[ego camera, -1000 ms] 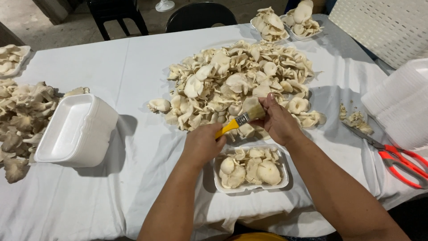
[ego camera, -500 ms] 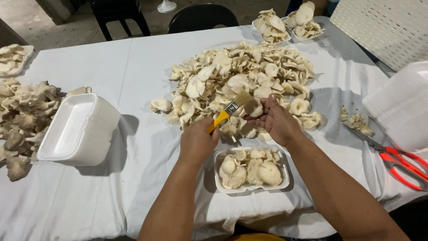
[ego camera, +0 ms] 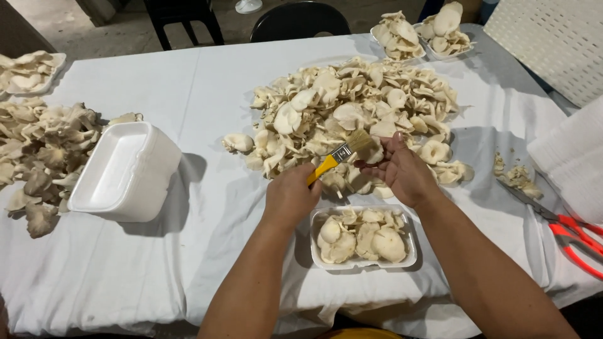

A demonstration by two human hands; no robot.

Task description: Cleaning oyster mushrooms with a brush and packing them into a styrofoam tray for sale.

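At frame centre the left hand [ego camera: 290,196] has its grip closed round a yellow-handled brush [ego camera: 342,153]; its bristles meet a mushroom [ego camera: 375,154] pinched in the right hand [ego camera: 402,171]; below sits a filled foam tray [ego camera: 364,235]; left, stacked empty trays [ego camera: 125,171]; right edge, orange scissors [ego camera: 575,235]; a white-clothed tabletop [ego camera: 207,81] bears a mushroom heap [ego camera: 352,107].

Seen from a single head-worn camera looking steeply down and forward along the wearer's forearms, close over the white-draped table [ego camera: 157,263], with both hands mid-frame, chairs [ego camera: 300,19] beyond the far edge and nothing shared with another view.
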